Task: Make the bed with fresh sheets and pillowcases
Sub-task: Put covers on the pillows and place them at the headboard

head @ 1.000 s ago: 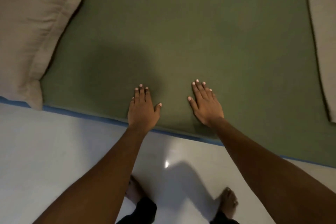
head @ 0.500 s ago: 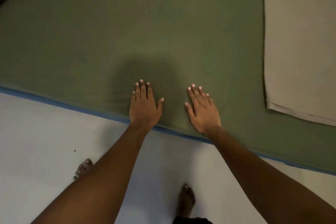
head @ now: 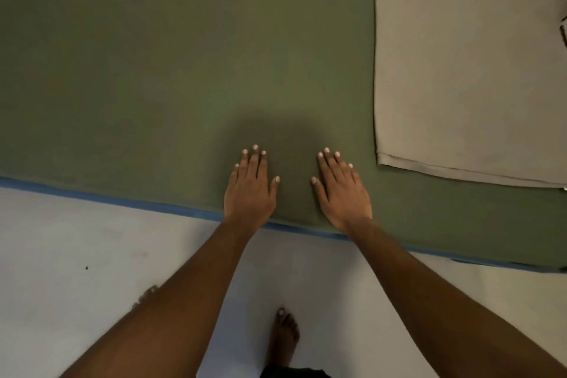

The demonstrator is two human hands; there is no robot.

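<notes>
Green sheet lies under left hand and right hand, fingers straight, pressing flat, gripping nothing.

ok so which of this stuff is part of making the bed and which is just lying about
In the job: green sheet, left hand and right hand flat on it, beige cloth lying on it, blue mattress edge.
Just about: floor, dark speck on it.
</notes>
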